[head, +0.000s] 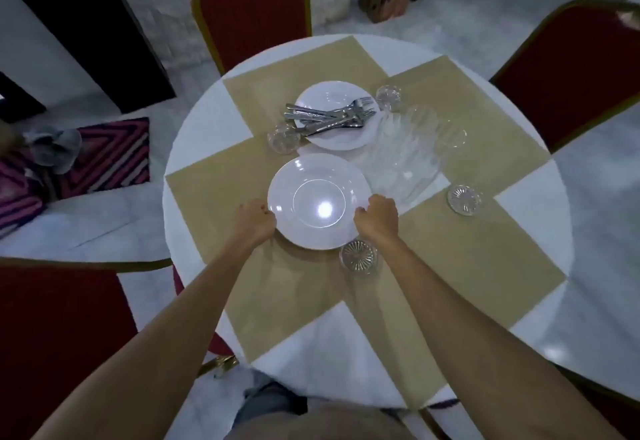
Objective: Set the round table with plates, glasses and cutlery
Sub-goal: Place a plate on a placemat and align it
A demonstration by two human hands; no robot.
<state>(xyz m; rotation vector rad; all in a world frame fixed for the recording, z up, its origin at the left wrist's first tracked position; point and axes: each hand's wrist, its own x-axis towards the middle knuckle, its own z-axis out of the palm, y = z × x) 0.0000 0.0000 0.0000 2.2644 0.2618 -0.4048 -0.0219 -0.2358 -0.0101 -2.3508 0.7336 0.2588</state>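
A white plate (pixel 318 197) hovers just above the beige placemats near the middle of the round white table (pixel 194 121). My left hand (pixel 254 219) grips its left rim and my right hand (pixel 377 216) grips its right rim. Behind it lies a second white plate (pixel 329 93) stacked on others, with a bundle of forks and knives (pixel 329 115) across it. Clear glasses stand around: one (pixel 358 256) by my right wrist, one (pixel 464 199) to the right, one (pixel 282 138) left of the stack, one (pixel 388 96) behind. Clear glass bowls (pixel 401 159) sit at centre right.
Beige placemats (pixel 467 259) cover four sides of the table. Red chairs with gold frames stand at the back (pixel 256 6), the right (pixel 575 72) and the near left (pixel 62 335). A striped pink rug (pixel 110 155) lies on the floor at left.
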